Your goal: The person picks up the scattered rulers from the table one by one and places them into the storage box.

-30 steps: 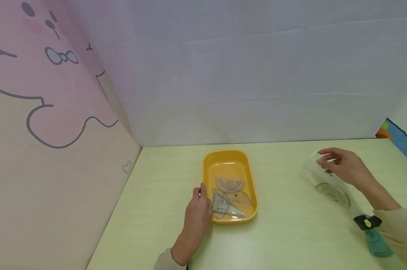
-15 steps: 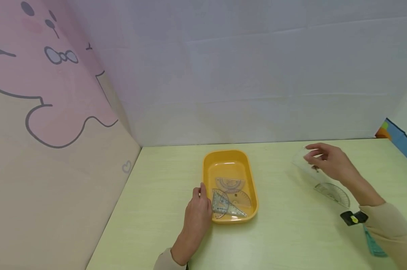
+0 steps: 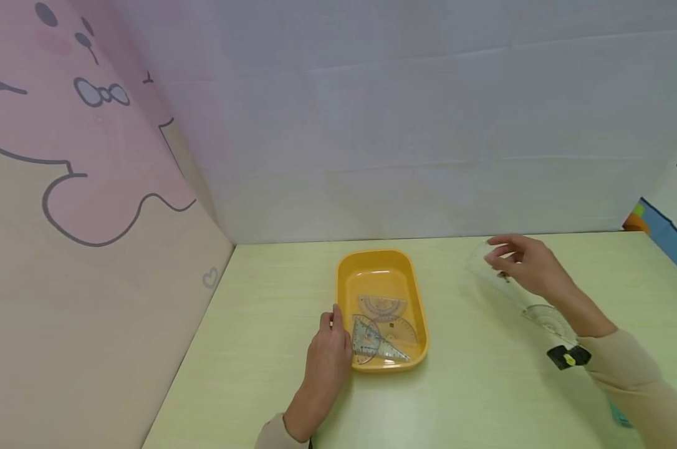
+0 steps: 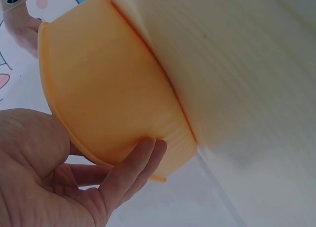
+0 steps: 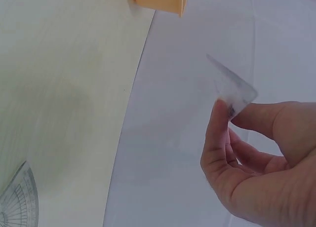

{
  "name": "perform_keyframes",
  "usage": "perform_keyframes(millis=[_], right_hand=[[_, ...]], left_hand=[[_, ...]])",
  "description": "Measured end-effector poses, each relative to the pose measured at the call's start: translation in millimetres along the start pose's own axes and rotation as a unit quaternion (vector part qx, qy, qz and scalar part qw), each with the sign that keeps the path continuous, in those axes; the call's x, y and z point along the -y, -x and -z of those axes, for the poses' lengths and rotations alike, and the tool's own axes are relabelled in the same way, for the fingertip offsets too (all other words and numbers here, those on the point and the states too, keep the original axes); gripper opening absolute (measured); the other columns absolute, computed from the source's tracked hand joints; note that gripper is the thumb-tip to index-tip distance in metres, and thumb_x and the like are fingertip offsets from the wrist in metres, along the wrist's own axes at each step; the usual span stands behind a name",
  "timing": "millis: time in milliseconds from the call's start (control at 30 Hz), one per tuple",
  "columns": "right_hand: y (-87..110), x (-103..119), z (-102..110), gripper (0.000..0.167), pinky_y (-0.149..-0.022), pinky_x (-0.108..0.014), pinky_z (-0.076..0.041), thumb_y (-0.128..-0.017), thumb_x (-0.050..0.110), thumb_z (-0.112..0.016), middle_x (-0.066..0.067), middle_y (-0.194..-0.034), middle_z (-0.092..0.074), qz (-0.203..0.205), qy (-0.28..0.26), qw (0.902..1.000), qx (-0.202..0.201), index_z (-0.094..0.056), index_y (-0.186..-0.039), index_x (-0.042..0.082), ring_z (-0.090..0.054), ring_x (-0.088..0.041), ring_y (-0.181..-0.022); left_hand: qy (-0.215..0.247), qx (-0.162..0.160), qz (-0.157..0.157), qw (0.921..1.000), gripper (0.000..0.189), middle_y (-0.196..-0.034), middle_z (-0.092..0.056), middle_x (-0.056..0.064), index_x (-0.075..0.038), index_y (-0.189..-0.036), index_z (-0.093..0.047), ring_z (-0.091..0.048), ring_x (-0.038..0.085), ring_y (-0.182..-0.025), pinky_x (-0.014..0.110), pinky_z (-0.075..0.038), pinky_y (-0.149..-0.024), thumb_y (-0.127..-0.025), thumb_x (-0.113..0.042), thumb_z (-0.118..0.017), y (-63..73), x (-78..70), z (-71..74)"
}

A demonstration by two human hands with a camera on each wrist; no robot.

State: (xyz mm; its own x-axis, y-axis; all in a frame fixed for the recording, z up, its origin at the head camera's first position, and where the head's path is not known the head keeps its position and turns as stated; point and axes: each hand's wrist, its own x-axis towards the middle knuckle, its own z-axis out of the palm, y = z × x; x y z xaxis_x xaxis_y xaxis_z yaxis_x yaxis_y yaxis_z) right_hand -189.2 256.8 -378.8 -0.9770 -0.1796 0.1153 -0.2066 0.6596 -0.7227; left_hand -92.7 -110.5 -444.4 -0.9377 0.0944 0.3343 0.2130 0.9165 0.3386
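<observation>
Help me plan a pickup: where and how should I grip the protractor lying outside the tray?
Probably pinch the protractor by its straight edge, from the tray side and above: it lies flat, and that edge faces away from the right forearm.

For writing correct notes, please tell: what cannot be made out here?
Head view: most of the green thing, behind the right sleeve.
Left wrist view: the inside of the tray, hidden by its wall.
Right wrist view: part of the protractor, cut by the left edge.
Right wrist view: markings on the clear piece, blurred.
</observation>
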Motion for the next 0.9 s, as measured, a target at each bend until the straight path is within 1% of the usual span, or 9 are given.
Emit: perform_keyframes(millis=[167,333,533,667,767,833,900], right_hand=[[-4.1,7,-5,0.041,-0.063,-0.028,-0.054,-0.101,0.008,-0.066,-0.025,-0.11,-0.071,0.0,-0.007,1.0,0.001,-0.056,-0.136,-0.009,-0.067,-0.005,-0.073],[-8.4,16,-12,0.042,-0.063,-0.027,-0.054,-0.1,0.011,-0.067,-0.024,-0.11,-0.071,-0.006,-0.008,0.9999,0.005,-0.057,-0.136,-0.008,-0.068,-0.011,-0.074],[-12.2,24,-19,0.039,-0.064,-0.029,-0.056,-0.099,0.008,-0.067,-0.023,-0.109,-0.071,-0.004,-0.011,0.9999,0.005,-0.058,-0.134,-0.008,-0.069,-0.016,-0.076],[-14.8,31,-25,0.038,-0.063,-0.025,-0.054,-0.099,0.01,-0.068,-0.023,-0.108,-0.071,-0.009,-0.006,0.9999,0.005,-0.059,-0.133,-0.007,-0.069,-0.021,-0.078],[-16.9,36,-30,0.039,-0.062,-0.025,-0.053,-0.099,0.011,-0.068,-0.023,-0.109,-0.07,-0.01,-0.006,0.9999,0.007,-0.059,-0.133,-0.006,-0.069,-0.023,-0.078],[-18.5,39,-32,0.039,-0.063,-0.026,-0.054,-0.099,0.012,-0.069,-0.022,-0.109,-0.07,-0.011,-0.007,0.9999,0.009,-0.059,-0.133,-0.006,-0.069,-0.024,-0.078],[-20.4,42,-35,0.039,-0.065,-0.03,-0.056,-0.099,0.012,-0.069,-0.023,-0.11,-0.07,-0.013,-0.012,0.9998,0.011,-0.059,-0.133,-0.005,-0.07,-0.027,-0.079]], left_hand=[[0.0,-0.003,-0.003,1.0,0.046,-0.112,-0.061,0.024,0.016,-0.135,-0.056,-0.06,0.018,-0.062,0.027,-0.057,-0.058,-0.093,0.002,-0.07,-0.6,0.3,-0.9],[0.001,-0.007,-0.005,1.0,0.046,-0.111,-0.06,0.024,0.016,-0.134,-0.056,-0.061,0.019,-0.062,0.027,-0.057,-0.057,-0.093,0.002,-0.07,-0.9,1.1,-1.7],[-0.001,-0.004,-0.002,1.0,0.046,-0.112,-0.06,0.024,0.016,-0.135,-0.056,-0.061,0.018,-0.062,0.027,-0.057,-0.058,-0.094,0.001,-0.07,-0.7,1.1,-1.9],[-0.005,-0.003,0.0,1.0,0.046,-0.112,-0.06,0.023,0.016,-0.135,-0.056,-0.06,0.018,-0.062,0.027,-0.057,-0.058,-0.094,0.001,-0.07,-0.7,1.1,-2.0],[-0.005,-0.003,0.001,1.0,0.046,-0.112,-0.06,0.023,0.015,-0.135,-0.056,-0.059,0.017,-0.062,0.027,-0.056,-0.058,-0.094,0.001,-0.07,-0.7,1.3,-2.1],[-0.003,-0.002,0.001,1.0,0.046,-0.112,-0.06,0.023,0.015,-0.135,-0.056,-0.058,0.017,-0.061,0.027,-0.056,-0.057,-0.094,0.001,-0.07,-0.9,1.1,-2.0],[-0.002,-0.002,0.001,1.0,0.046,-0.112,-0.06,0.023,0.016,-0.135,-0.056,-0.058,0.017,-0.061,0.027,-0.056,-0.057,-0.094,0.001,-0.07,-0.9,1.0,-2.2]])
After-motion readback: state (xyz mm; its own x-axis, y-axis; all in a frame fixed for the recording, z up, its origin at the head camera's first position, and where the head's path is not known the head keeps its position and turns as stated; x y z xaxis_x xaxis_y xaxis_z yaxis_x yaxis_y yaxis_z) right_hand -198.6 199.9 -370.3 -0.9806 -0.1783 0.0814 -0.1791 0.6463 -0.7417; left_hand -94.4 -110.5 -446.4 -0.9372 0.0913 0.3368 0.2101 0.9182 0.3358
